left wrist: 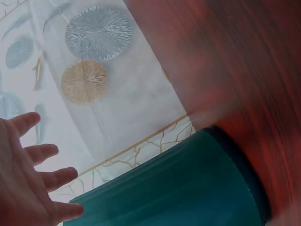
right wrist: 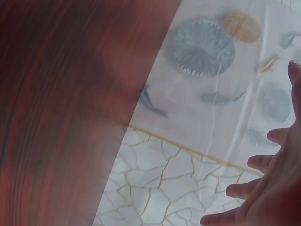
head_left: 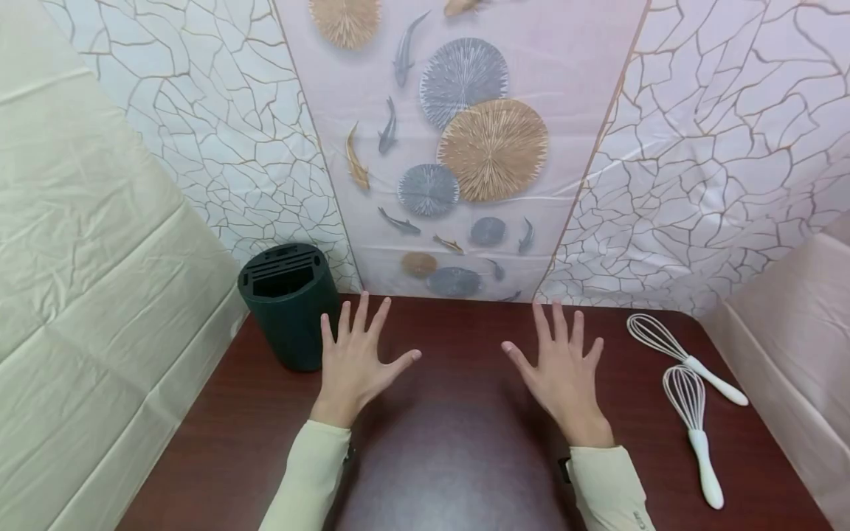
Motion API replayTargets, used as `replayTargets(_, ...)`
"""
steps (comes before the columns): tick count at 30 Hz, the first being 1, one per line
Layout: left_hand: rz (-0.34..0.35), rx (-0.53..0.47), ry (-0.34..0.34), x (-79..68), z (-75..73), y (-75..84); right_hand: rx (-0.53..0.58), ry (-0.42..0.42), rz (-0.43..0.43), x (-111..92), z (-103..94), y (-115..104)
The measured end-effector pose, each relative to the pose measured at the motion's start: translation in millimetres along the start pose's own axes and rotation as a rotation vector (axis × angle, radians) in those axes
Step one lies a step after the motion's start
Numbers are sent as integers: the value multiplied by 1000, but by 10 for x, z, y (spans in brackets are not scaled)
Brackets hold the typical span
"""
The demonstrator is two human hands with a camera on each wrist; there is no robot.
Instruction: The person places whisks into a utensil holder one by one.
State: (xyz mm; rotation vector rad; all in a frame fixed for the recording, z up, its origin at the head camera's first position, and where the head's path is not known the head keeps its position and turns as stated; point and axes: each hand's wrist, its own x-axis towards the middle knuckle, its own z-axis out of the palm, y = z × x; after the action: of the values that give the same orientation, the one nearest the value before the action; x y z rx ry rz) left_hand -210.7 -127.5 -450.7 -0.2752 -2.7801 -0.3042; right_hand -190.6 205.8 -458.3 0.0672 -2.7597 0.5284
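Note:
Both hands hover over the dark red-brown table with fingers spread, holding nothing. My left hand [head_left: 355, 365] is just right of a dark green knife block [head_left: 292, 324], an oval holder with slots and a larger opening in its top. In the left wrist view the block's green side [left wrist: 178, 188] lies beyond the fingertips. My right hand [head_left: 564, 376] is spread over the right half of the table, left of two white whisks. The upper whisk [head_left: 690, 361] lies slanted; the lower whisk [head_left: 693, 435] points its handle toward the front, its wire loops close to the other's handle.
The wooden table [head_left: 425, 457] ends at the back against a patterned sheet [head_left: 491, 243] with fish and round leaf prints. Cream cloth walls [head_left: 99, 295] rise along the left and right sides. The block stands at the back left corner, the whisks near the right edge.

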Motion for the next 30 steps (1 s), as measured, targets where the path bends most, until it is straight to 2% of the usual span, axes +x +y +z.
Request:
replayTargets(6,35,16,71,-43,-104,-46,60,66,-34,20,51,-166)
replayTargets(12,82,-1,245,-63,-213,-116,166,107,-70,37,90,-362)
replayTargets(16,106,-15,339,-53,-305,-194,256,72,-64,39,111,-527)
replayTargets(19,106,-30,386,-46,-377,-283,326,28,-49,36,155,-655)
replayTargets(25,74,-38,429,-21,-497,-471,439,-53,-36,54,264,-871)
replayTargets(30,12,-57,460,5,-574,-644,481,-109,-65,80,378,-1010)
